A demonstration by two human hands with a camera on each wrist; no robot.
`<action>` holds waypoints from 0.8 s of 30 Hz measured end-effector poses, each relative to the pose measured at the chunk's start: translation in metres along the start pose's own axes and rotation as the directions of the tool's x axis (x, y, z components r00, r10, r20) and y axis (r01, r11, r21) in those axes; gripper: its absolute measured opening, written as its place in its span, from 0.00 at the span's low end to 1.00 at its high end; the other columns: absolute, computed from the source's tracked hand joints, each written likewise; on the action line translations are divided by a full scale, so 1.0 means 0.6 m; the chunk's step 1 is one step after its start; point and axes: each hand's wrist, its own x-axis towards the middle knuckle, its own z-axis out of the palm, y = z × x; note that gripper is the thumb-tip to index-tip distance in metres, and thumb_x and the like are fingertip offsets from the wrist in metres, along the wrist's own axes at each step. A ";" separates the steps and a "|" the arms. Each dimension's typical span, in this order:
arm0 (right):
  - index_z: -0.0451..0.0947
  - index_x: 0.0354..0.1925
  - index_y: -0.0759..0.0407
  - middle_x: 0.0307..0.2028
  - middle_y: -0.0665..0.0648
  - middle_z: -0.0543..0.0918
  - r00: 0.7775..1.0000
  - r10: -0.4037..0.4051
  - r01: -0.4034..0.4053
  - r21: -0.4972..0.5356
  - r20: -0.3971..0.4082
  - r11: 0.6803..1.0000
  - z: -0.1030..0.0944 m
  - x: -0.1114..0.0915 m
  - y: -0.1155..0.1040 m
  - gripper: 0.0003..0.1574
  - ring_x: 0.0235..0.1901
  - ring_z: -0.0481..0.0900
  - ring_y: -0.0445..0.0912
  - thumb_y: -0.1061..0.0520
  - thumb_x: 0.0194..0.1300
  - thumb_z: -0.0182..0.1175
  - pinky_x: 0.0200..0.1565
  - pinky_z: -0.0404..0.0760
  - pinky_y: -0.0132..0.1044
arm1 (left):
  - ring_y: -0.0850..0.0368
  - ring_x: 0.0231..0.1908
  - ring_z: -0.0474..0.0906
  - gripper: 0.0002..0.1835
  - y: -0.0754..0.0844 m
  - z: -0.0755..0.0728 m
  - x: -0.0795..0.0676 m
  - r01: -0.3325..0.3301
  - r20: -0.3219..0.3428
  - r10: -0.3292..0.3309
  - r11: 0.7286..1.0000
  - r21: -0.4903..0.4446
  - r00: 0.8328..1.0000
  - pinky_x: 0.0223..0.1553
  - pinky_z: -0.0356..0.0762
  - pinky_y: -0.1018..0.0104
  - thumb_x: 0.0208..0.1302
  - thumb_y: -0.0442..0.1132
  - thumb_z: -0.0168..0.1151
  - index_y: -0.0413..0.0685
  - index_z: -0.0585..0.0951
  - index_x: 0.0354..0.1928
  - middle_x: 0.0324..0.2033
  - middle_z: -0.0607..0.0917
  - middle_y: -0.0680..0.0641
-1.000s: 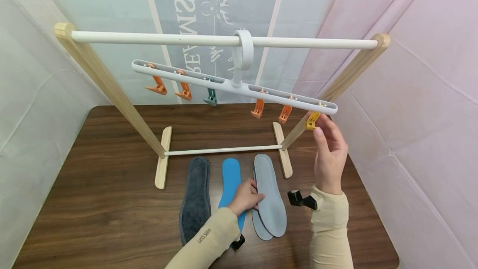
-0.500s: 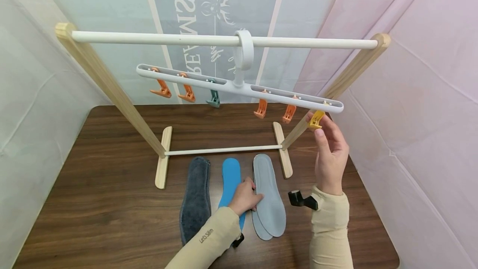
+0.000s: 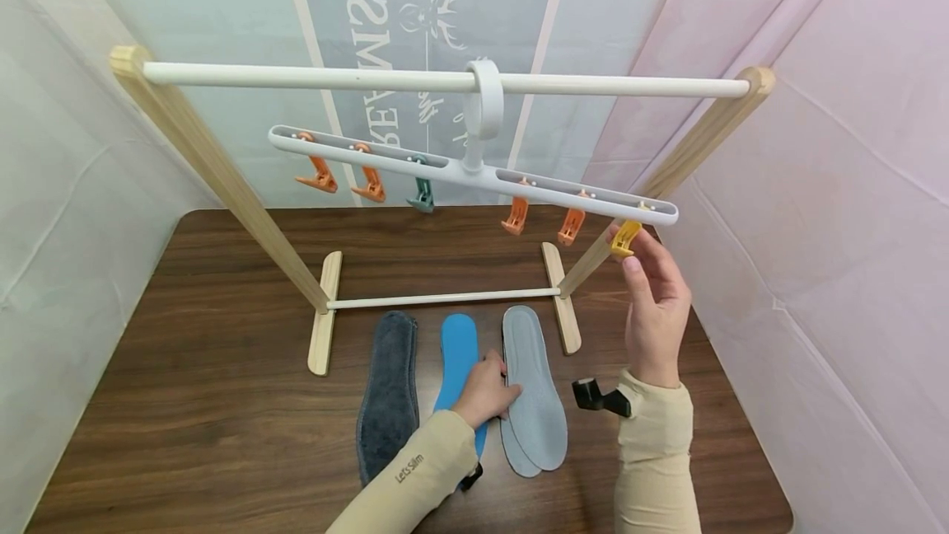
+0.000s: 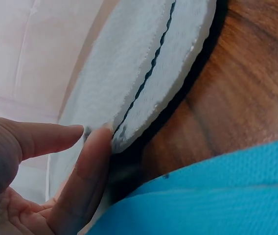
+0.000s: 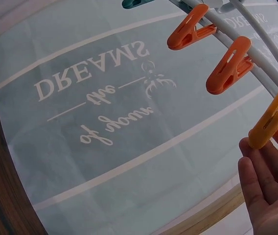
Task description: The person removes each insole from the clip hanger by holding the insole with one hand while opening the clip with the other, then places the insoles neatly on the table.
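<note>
My right hand (image 3: 658, 303) holds the yellow clip (image 3: 626, 239) at the right end of the white clip hanger (image 3: 474, 175), thumb in front and fingers behind. The right wrist view shows that clip (image 5: 271, 117) against the fingertips. Down on the table, my left hand (image 3: 485, 390) pinches the left edge of the upper grey insole (image 3: 537, 402), which overlaps a second grey insole (image 3: 519, 450). A blue insole (image 3: 458, 353) lies partly under the left hand and forearm. Farther left is a dark, fuzzy insole pair (image 3: 389, 394).
The hanger hooks over the white top rail (image 3: 311, 77) of a wooden stand (image 3: 222, 163). Several other clips, such as the orange clip (image 3: 571, 227) and the green clip (image 3: 423, 196), hang along it. A lower rod (image 3: 445, 299) crosses behind the insoles on the brown table (image 3: 185, 419).
The hanger bar has swung a little to the right, then slightly back, with the yellow clip in my right hand. My left hand and the upper grey insole have shifted slightly left.
</note>
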 end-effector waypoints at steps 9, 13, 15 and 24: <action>0.73 0.57 0.72 0.49 0.65 0.83 1.000 0.017 -0.017 -0.019 0.024 1.000 -0.010 0.000 0.002 0.20 0.53 0.80 0.51 0.69 0.66 0.55 0.58 0.76 0.37 | 0.64 0.12 0.67 0.10 0.012 -0.028 -0.003 -0.134 -0.030 0.135 0.990 0.036 0.990 0.15 0.69 0.70 0.63 0.32 0.61 0.36 0.69 0.39 0.16 0.72 0.51; 0.72 0.58 0.71 0.50 0.63 0.83 0.998 0.063 -0.062 -0.073 0.013 0.995 -0.016 -0.003 0.000 0.22 0.53 0.80 0.52 0.68 0.66 0.55 0.59 0.75 0.36 | 0.63 0.18 0.68 0.08 0.025 -0.063 -0.010 -0.214 -0.107 0.230 0.966 0.147 0.967 0.20 0.67 0.71 0.66 0.37 0.60 0.40 0.73 0.40 0.21 0.74 0.52; 0.72 0.59 0.70 0.51 0.62 0.83 0.995 0.102 -0.101 -0.129 0.002 0.986 -0.021 -0.007 -0.001 0.22 0.53 0.80 0.51 0.68 0.67 0.56 0.59 0.75 0.35 | 0.62 0.20 0.70 0.08 0.030 -0.082 -0.018 -0.237 -0.158 0.273 0.947 0.215 0.949 0.22 0.67 0.71 0.66 0.38 0.60 0.41 0.75 0.41 0.24 0.77 0.50; 0.73 0.60 0.61 0.53 0.56 0.81 0.972 0.231 -0.218 -0.487 -0.033 0.846 -0.041 -0.031 0.001 0.24 0.51 0.79 0.43 0.63 0.66 0.60 0.51 0.76 0.26 | 0.62 0.22 0.76 0.07 0.046 -0.169 -0.066 -0.200 -0.323 0.370 0.868 0.454 0.871 0.19 0.68 0.74 0.65 0.40 0.62 0.46 0.79 0.41 0.34 0.80 0.48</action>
